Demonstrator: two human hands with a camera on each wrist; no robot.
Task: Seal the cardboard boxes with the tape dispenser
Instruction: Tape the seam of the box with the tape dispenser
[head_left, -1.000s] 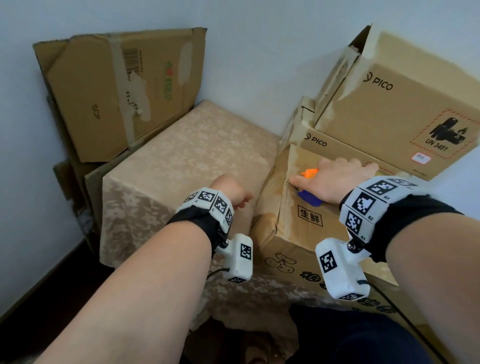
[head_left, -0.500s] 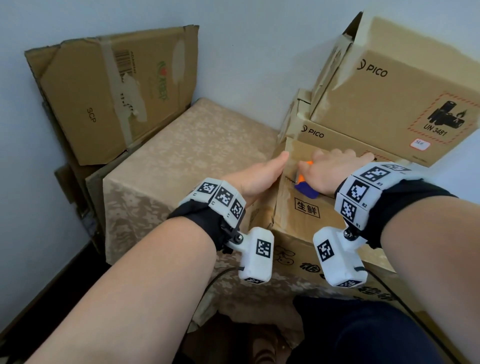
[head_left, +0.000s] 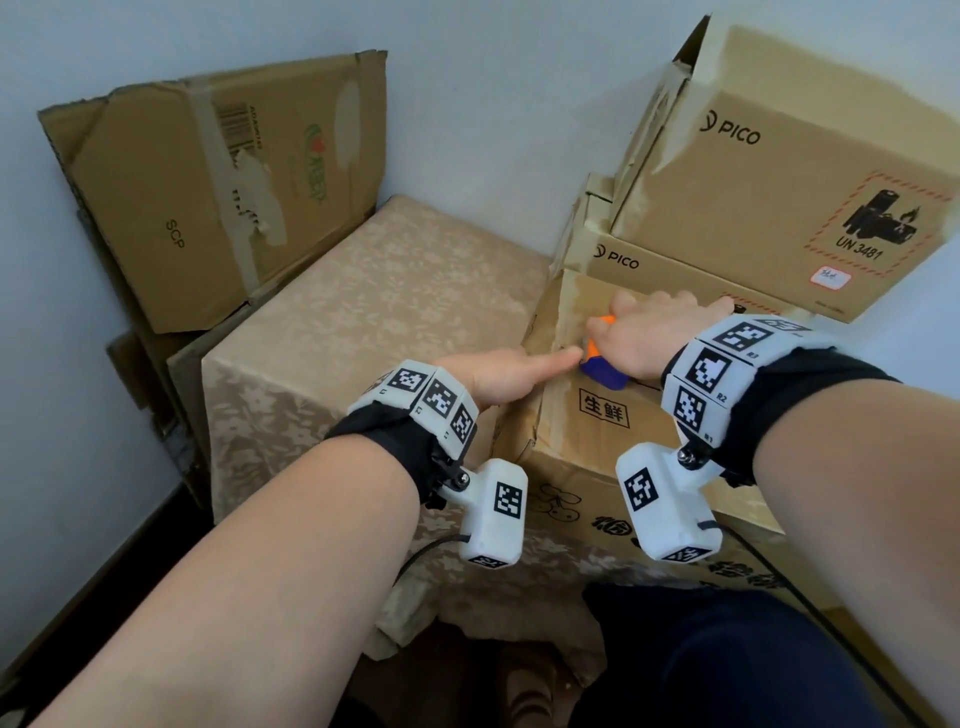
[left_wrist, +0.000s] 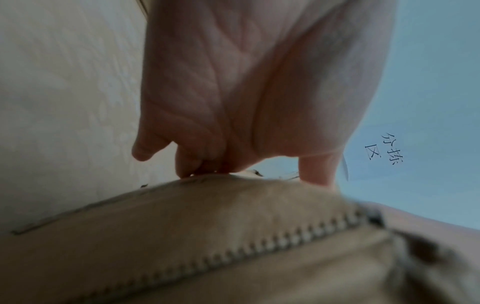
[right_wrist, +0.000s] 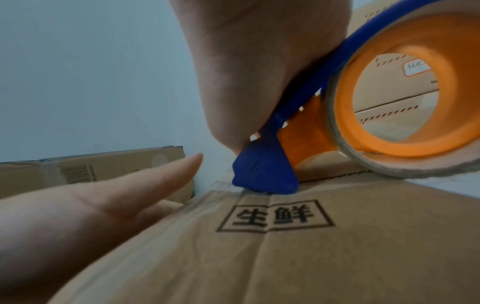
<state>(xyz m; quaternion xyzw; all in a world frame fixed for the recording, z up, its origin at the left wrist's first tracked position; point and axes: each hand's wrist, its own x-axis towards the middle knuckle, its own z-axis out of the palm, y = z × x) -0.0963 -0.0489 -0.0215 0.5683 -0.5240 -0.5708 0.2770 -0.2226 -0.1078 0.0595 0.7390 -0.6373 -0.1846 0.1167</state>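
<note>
Pale-walled corner: right hand (head_left: 644, 340) grips light, rigid blue-and-orange plastic tape dispenser (right_wrist: 337, 115) by its frame on stiff brown cardboard box (right_wrist: 285, 257); left hand (head_left: 498, 376) points, forefinger extended.

Matt brown cardboard box (right_wrist: 311, 257) — smooth blue-and-orange plastic tape dispenser (right_wrist: 265, 172), patterned cloth cover (head_left: 374, 312).

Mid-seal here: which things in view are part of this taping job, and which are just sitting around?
In the job:
tape dispenser, gripped by the right hand
box being taped
left hand, forefinger pointing toward the dispenser's blade end

Just around:
two PICO boxes
flattened cardboard
patterned cloth
</note>
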